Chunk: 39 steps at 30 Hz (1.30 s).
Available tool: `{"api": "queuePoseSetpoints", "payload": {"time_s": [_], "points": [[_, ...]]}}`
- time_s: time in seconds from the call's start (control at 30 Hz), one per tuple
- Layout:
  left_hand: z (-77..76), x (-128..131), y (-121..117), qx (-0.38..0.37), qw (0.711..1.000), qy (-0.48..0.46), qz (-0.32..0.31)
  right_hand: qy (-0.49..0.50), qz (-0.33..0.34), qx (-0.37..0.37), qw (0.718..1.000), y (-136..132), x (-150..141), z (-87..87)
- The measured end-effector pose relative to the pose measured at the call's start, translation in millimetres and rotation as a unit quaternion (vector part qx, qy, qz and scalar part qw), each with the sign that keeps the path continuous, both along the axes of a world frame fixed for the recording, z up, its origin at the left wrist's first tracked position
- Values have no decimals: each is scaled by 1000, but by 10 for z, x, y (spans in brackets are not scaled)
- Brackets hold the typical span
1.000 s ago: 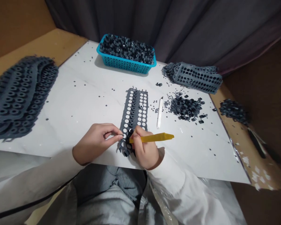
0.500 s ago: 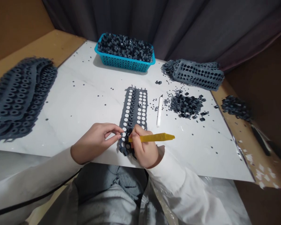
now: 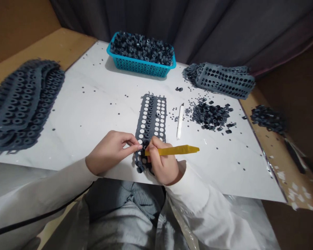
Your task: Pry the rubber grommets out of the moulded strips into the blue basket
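A dark grey perforated rubber sheet (image 3: pixel 153 118) lies lengthwise before me, with rows of open round holes and a middle row of raised rings. At its near left edge, my left hand (image 3: pixel 111 149) pinches thumb and forefinger together on the rubber. My right hand (image 3: pixel 163 163) rests over the sheet's near right part, closed in a pen grip. It holds a yellow pen-shaped tool (image 3: pixel 181 150) whose handle points right; the working end is hidden by the fingers. Loose dark rubber rings (image 3: pixel 140 169) sit at the sheet's near end.
A blue basket (image 3: pixel 143 66) full of dark rubber rings stands at the back. Stacked ring sheets (image 3: pixel 21 104) lie left, and perforated sheets (image 3: pixel 225 81) back right. To the right are a white craft knife (image 3: pixel 180 121), a pile of rubber pieces (image 3: pixel 211 114) and small scattered discs.
The camera view has shifted slightly, so the table's things appear a little further right and higher. Both hands keep their grips near the sheet's near end.
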<state>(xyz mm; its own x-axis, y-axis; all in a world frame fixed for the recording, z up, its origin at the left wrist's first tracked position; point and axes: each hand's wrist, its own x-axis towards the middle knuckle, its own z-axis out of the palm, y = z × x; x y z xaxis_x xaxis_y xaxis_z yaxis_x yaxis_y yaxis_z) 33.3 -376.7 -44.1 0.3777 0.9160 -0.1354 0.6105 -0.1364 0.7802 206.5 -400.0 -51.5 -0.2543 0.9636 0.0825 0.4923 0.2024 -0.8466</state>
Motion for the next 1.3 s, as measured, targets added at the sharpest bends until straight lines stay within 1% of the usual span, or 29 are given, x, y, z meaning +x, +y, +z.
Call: {"api": "queuePoseSetpoints", "payload": {"time_s": [0.13, 0.2, 0.3, 0.37, 0.43, 0.53, 0.7, 0.83, 0.93, 1.03, 1.13, 1.2, 1.23, 1.27, 1.3], "points": [[-3, 4, 16, -12, 1000, -9, 8, 23, -1, -18, 1000, 2, 4, -20], [-5, 5, 13, -8, 1000, -15, 11, 71, -6, -37, 997, -5, 36, -53], [-2, 9, -15, 23, 999, -24, 2, 177, -53, -61, 981, -31, 123, -121], [1, 17, -44, 61, 998, -19, -19, 206, -75, -69, 973, -52, 182, -156], [-2, 35, -73, 108, 993, 0, -55, 189, -66, -74, 977, -66, 222, -167], [-14, 79, -104, 170, 976, 62, -118, 138, -37, -66, 988, -67, 234, -146], [5, 158, -104, 226, 948, 164, -155, 92, -22, -38, 995, -48, 195, -80], [75, 191, -118, 273, 911, 228, -207, 42, -3, -9, 999, -47, 183, -33], [124, 209, -142, 310, 881, 276, -228, 11, 1, 1, 1000, -46, 179, -13], [133, 228, -137, 339, 856, 293, -258, 3, -1, 8, 1000, -40, 173, -16], [109, 233, -81, 357, 841, 280, -294, 1, -4, 16, 1000, -34, 164, -28], [102, 213, -24, 346, 847, 261, -308, -1, -6, 18, 1000, -30, 157, -28], [110, 192, 6, 331, 859, 240, -307, -2, -8, 19, 1000, -29, 154, -25], [126, 165, 34, 309, 881, 205, -295, -1, -11, 19, 1000, -28, 151, -21], [151, 132, 60, 282, 907, 158, -269, 1, -15, 19, 1000, -28, 149, -17]]}}
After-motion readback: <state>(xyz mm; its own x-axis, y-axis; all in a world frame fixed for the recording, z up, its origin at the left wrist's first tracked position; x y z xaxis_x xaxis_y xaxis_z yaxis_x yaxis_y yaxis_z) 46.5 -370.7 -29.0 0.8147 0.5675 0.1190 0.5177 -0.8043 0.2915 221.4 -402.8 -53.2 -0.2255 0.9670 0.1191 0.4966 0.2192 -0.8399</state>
